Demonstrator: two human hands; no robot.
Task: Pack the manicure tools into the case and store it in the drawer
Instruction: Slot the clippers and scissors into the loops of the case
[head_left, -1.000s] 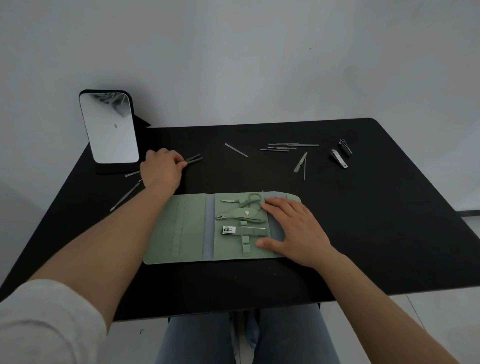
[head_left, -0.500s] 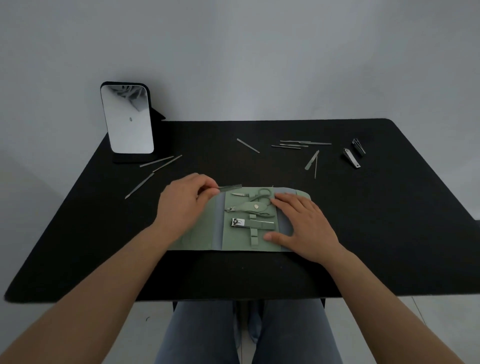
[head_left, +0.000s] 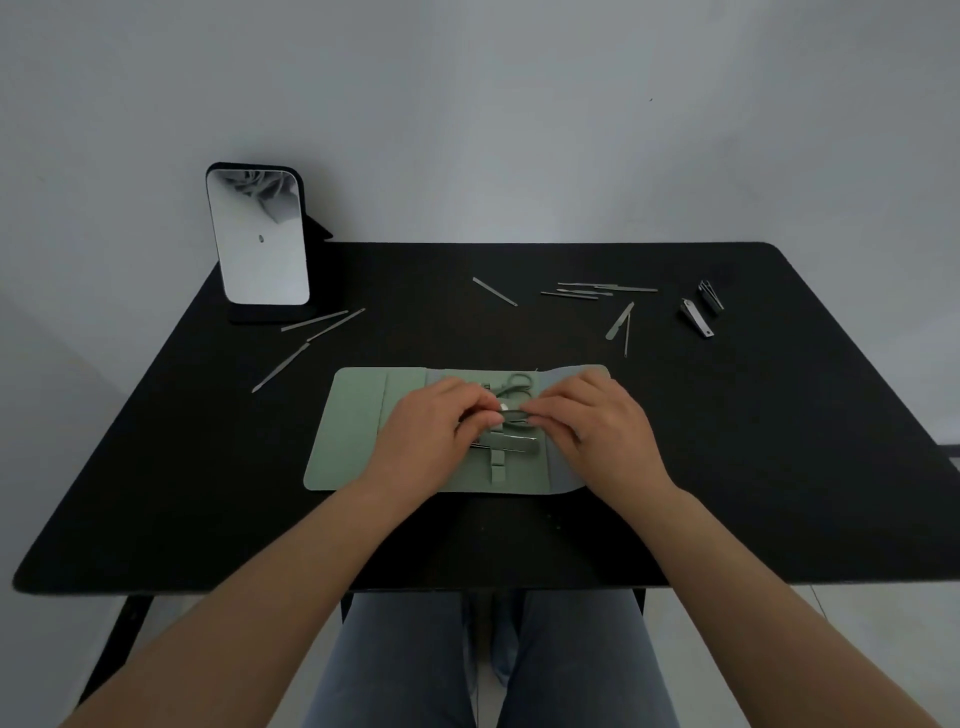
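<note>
The green manicure case lies open on the black table. Green-handled scissors and a nail clipper sit under straps in its middle panel. My left hand and my right hand meet over that panel. Their fingertips pinch a thin metal tool from both ends, low against the case. Most of this tool is hidden by the fingers. Loose thin tools lie at the left, the back middle and the back right.
A standing mirror is at the back left corner. Two more clippers lie at the far right, and a file lies behind the case. My legs show below the table's front edge.
My left hand took a thin tool from near the mirror and carried it right onto the case. My right hand shifted from pressing the case's right flap to meet it.
</note>
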